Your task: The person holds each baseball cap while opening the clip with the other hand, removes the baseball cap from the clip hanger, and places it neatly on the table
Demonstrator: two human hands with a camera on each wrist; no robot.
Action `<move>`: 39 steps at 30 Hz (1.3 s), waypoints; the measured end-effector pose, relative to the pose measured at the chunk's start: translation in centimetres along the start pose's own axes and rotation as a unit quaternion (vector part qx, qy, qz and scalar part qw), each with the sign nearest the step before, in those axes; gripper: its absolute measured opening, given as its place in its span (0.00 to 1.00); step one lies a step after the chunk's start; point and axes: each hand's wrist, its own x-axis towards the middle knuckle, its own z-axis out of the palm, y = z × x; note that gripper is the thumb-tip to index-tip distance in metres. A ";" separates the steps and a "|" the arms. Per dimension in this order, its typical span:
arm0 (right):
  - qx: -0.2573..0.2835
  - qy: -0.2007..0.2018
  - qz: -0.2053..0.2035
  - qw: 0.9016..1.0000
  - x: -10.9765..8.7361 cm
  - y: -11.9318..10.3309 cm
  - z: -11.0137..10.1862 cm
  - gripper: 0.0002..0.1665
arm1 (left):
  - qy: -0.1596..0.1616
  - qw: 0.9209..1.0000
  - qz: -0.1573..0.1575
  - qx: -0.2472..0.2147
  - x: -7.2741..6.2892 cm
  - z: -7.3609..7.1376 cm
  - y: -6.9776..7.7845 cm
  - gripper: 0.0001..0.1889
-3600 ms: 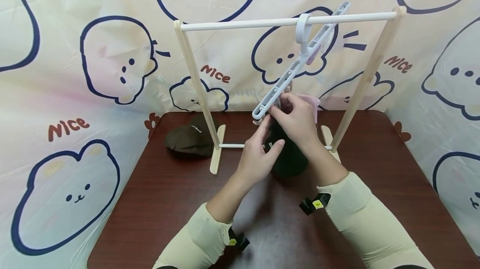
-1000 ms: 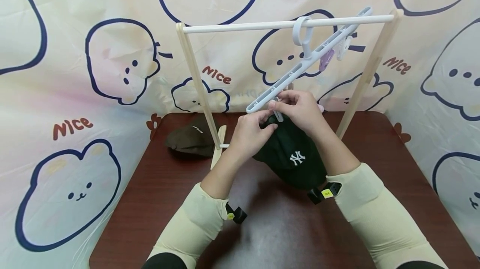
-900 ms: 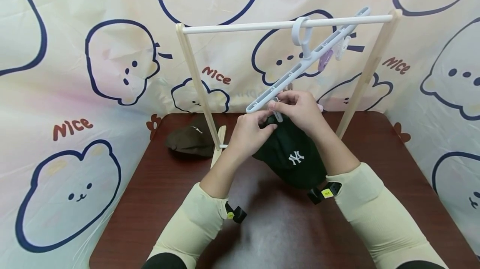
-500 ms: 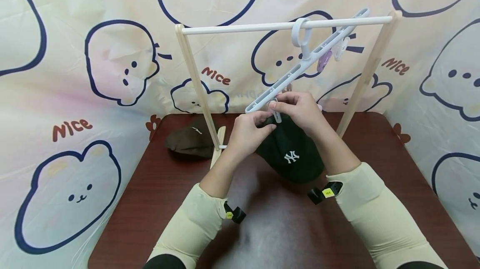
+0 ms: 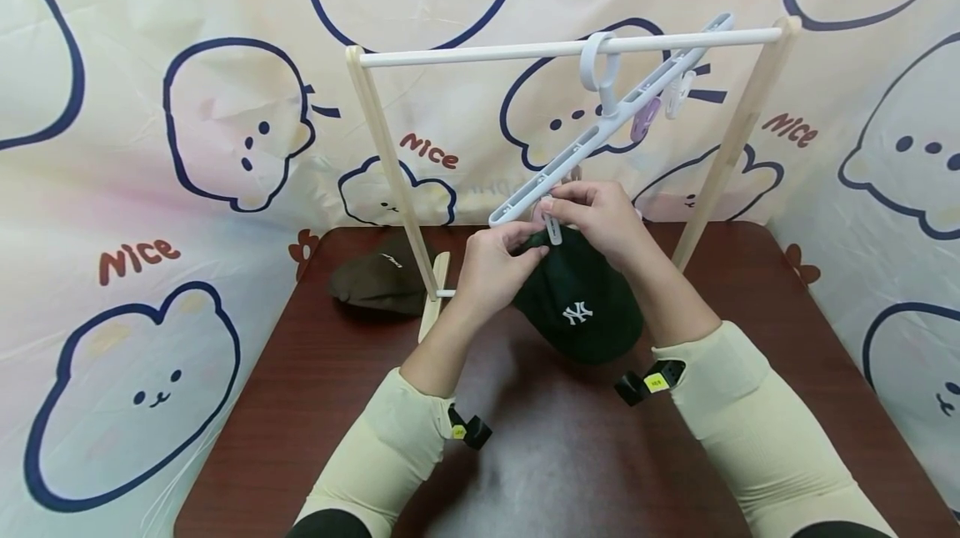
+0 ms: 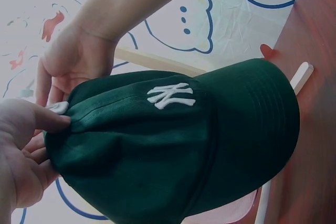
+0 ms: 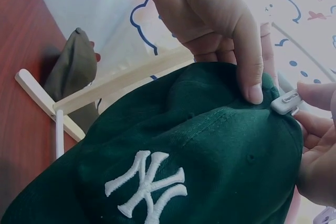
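Observation:
A dark green baseball cap (image 5: 600, 304) with a white NY logo hangs crown up, its brim pointing down and away in the left wrist view. My left hand (image 5: 498, 267) pinches the fabric at the top of the crown between thumb and fingers. Just beside it, my right hand (image 5: 600, 217) pinches a white clothes clip (image 7: 286, 102), whose tip sits over the edge of the crown. The clip is under the near end of a pale blue hanger (image 5: 592, 138), hooked on a white rail (image 5: 480, 54). The hands partly hide the crown top.
Wooden posts (image 5: 390, 163) hold up the rail. A brown cap (image 5: 382, 279) lies on the dark red table (image 5: 300, 421) behind the left post. A purple clip (image 5: 645, 119) and another white clip (image 5: 680, 94) dangle from the hanger's far half. Something pink (image 6: 231, 213) shows behind the green cap.
Since the oldest frame, the cap has come up into view, my left fingers have bent onto its crown, and the hanger has turned slightly. Over the last second the cap has shifted slightly left.

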 end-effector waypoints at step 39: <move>0.040 0.001 -0.003 0.999 0.4 0.5 -0.2 0.21 | 0.003 1.000 0.011 0.000 -0.2 0.1 0.3 0.12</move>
